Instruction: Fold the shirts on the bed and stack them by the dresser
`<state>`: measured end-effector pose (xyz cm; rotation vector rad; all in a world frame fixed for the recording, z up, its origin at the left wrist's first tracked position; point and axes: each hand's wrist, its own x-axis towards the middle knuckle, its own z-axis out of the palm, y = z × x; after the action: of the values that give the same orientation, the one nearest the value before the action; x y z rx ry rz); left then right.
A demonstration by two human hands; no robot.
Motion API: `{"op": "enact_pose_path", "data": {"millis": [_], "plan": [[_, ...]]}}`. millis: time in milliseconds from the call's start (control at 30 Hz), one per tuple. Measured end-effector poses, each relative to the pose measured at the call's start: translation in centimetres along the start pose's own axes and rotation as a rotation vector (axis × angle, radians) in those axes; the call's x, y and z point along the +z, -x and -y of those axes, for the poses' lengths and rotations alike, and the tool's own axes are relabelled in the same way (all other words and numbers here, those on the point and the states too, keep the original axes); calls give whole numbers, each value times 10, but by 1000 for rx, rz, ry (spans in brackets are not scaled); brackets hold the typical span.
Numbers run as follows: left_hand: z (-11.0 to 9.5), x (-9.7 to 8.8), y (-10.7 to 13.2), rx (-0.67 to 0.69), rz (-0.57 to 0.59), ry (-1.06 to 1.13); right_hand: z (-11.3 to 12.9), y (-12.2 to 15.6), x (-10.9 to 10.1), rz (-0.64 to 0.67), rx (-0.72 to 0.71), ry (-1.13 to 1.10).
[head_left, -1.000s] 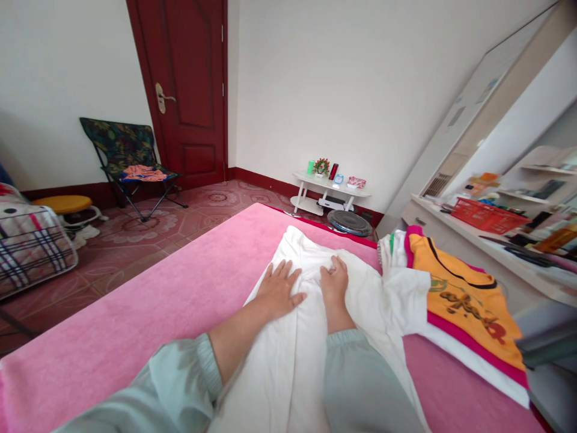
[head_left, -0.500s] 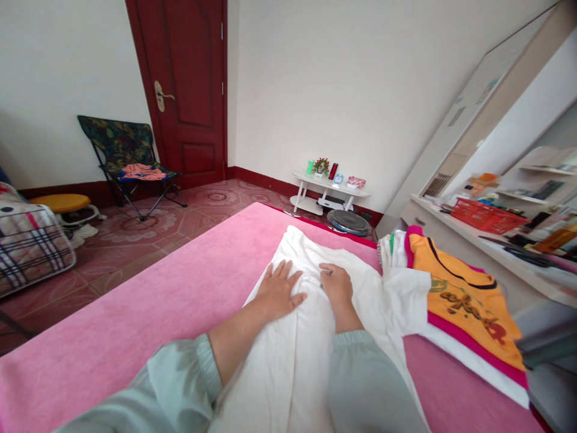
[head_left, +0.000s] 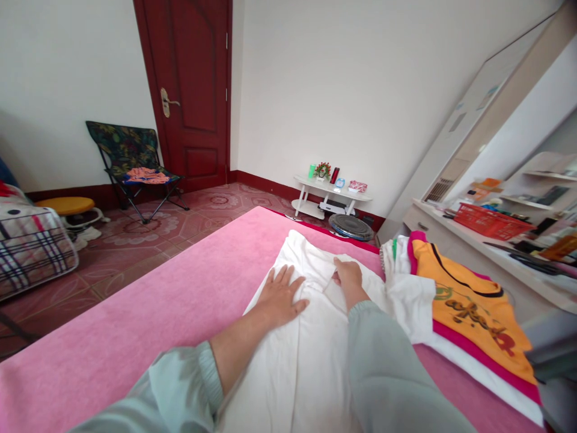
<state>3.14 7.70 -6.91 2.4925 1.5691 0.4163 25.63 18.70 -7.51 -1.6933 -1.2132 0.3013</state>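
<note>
A white shirt (head_left: 315, 337) lies spread on the pink bed cover (head_left: 189, 288), with one sleeve stretched out to the right. My left hand (head_left: 282, 297) rests flat on its upper left part, fingers spread, pressing the cloth. Slightly higher and to the right, my right hand (head_left: 348, 278) has its fingers curled in, gripping a bit of the shirt near its upper right part. Small creases run through the cloth between the two hands. The fingertips of my right hand are partly hidden.
On the right, an orange shirt (head_left: 473, 300) with pink edging tops a clothes pile. Beyond it, a white counter (head_left: 460, 225) holds a red basket (head_left: 491, 221). Ahead is a small white table (head_left: 333, 189); a folding chair (head_left: 135, 159) and yellow stool (head_left: 72, 205) are at left.
My right hand has moved to the right over the shirt, smoothing the bunched folds between the hands. My left hand stays in place on the cloth.
</note>
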Motion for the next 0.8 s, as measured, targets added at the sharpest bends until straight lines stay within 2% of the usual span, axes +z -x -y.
{"op": "enact_pose_path", "data": {"millis": [200,267,400,500,567,633,700,800], "plan": [[1,2,0,10,-7,2,9,-4,-7,-157,32,222],[2,3,-1,16,-1,7,6,-2,-8,-143,1,280],[3,4,-1,12,-7,13,2,4,-5,-23,-93,381],[1,2,0,6,-6,14,13,9,-1,-54,-155,440],[-1,0,0,1,-3,17,29,13,4,-72,-295,455],[-3,-2,1,-6,-1,20,48,20,12,8,-492,422],[-4,-4,1,-9,2,25,66,27,26,166,-643,363],[-5,-4,0,-7,0,37,80,33,54,399,-682,363]]}}
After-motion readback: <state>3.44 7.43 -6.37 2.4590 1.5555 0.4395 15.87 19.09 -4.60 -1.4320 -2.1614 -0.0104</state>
